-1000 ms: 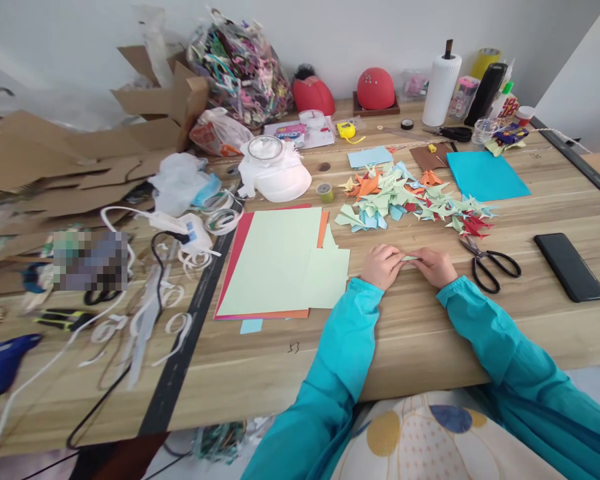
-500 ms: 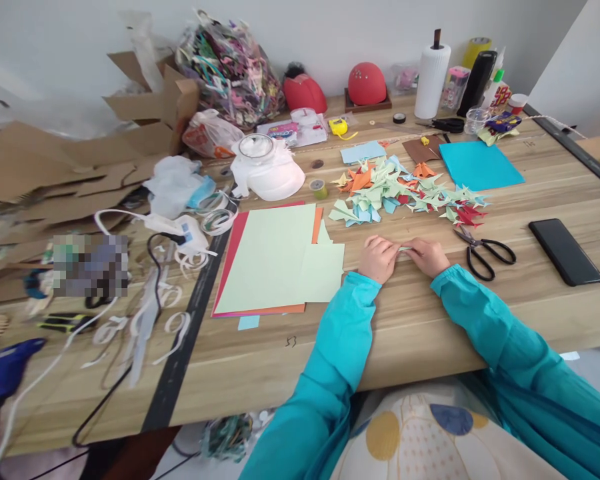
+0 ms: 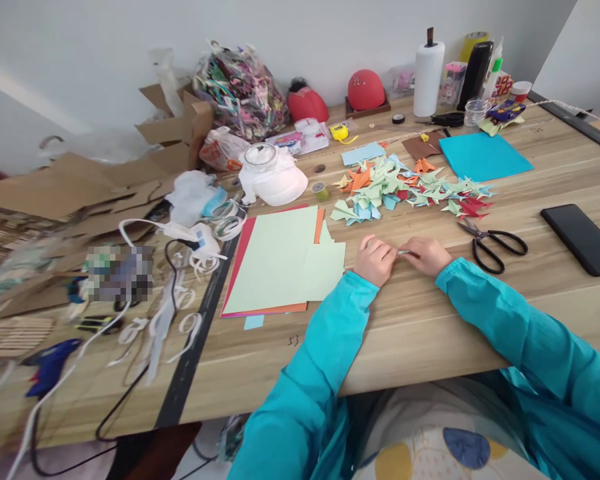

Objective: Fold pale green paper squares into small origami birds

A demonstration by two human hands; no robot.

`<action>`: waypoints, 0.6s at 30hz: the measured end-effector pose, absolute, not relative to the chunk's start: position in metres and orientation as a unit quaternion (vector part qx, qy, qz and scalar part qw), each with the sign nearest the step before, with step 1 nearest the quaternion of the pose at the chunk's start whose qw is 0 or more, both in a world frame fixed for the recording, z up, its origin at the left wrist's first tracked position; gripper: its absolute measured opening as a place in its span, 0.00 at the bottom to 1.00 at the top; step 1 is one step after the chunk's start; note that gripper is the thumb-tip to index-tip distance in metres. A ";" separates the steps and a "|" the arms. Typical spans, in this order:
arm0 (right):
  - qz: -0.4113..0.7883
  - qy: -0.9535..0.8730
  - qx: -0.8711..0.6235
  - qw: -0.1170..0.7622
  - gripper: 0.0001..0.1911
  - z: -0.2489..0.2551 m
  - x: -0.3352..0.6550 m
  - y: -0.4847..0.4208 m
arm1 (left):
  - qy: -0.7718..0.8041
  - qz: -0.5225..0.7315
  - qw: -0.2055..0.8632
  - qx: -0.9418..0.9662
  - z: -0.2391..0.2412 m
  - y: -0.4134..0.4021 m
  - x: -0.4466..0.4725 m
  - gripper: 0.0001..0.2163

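Between my two hands is a small folded piece of pale green paper [image 3: 404, 253], mostly hidden by my fingers. My left hand [image 3: 376, 260] is closed on its left end, and my right hand [image 3: 427, 256] pinches the right end. Just beyond my hands spreads a heap of folded paper cranes [image 3: 385, 183] in green, orange, blue and red. Left of my left hand lies a stack of coloured paper sheets [image 3: 275, 260], pale green on top. Black-handled scissors [image 3: 495, 247] rest to the right of my right hand, blades partly apart.
A black phone [image 3: 583, 240] lies at the right. Behind the cranes are a turquoise sheet [image 3: 485, 157] and a yellow tape measure [image 3: 339, 133]. On the left are a power strip [image 3: 203, 240], cables, a blue glue gun [image 3: 55, 365] and cardboard [image 3: 80, 180].
The view has swung slightly left, so things appear shifted. Both hands keep hold of the small paper, with only slight movement of the fingers.
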State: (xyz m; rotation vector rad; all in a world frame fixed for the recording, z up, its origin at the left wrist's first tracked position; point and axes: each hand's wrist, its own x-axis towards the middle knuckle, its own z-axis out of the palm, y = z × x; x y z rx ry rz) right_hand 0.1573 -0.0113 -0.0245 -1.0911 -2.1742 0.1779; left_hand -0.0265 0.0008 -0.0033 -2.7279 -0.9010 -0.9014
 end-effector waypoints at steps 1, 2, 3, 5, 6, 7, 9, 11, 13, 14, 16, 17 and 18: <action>0.059 -0.843 -0.416 0.336 0.14 -0.025 0.157 -0.012 | -0.298 -0.301 0.070 -0.903 -0.004 0.000 -0.027 0.10; 0.050 -0.847 -0.416 0.328 0.14 -0.025 0.156 -0.013 | -0.297 -0.304 0.073 -0.902 -0.005 0.000 -0.028 0.10; 0.042 -0.849 -0.417 0.322 0.15 -0.025 0.155 -0.013 | -0.296 -0.305 0.072 -0.902 -0.006 -0.001 -0.029 0.10; 0.027 -0.849 -0.425 0.312 0.16 -0.025 0.155 -0.015 | -0.297 -0.306 0.060 -0.903 -0.006 -0.001 -0.030 0.10; 0.023 -0.850 -0.427 0.306 0.16 -0.024 0.155 -0.015 | -0.298 -0.306 0.052 -0.903 -0.006 -0.001 -0.030 0.10; 0.018 -0.853 -0.427 0.300 0.16 -0.024 0.154 -0.016 | -0.299 -0.305 0.047 -0.903 -0.006 -0.001 -0.031 0.10; 0.011 -0.852 -0.431 0.296 0.16 -0.023 0.154 -0.017 | -0.300 -0.307 0.051 -0.902 -0.006 -0.002 -0.031 0.11; 0.015 -0.847 -0.435 0.305 0.15 -0.023 0.153 -0.016 | -0.299 -0.310 0.066 -0.900 -0.006 -0.002 -0.031 0.10; 0.025 -0.839 -0.440 0.319 0.15 -0.024 0.152 -0.016 | -0.297 -0.318 0.072 -0.898 -0.006 -0.001 -0.030 0.10; 0.030 -0.834 -0.443 0.326 0.15 -0.024 0.152 -0.016 | -0.295 -0.322 0.071 -0.897 -0.007 -0.001 -0.030 0.10; 0.042 -0.826 -0.448 0.339 0.14 -0.023 0.151 -0.016 | -0.296 -0.329 0.061 -0.895 -0.008 0.000 -0.031 0.09; 0.050 -0.821 -0.450 0.348 0.13 -0.022 0.151 -0.016 | -0.298 -0.332 0.056 -0.893 -0.008 0.001 -0.031 0.09; 0.061 -0.817 -0.450 0.356 0.12 -0.022 0.151 -0.016 | -0.300 -0.336 0.051 -0.892 -0.008 0.001 -0.032 0.09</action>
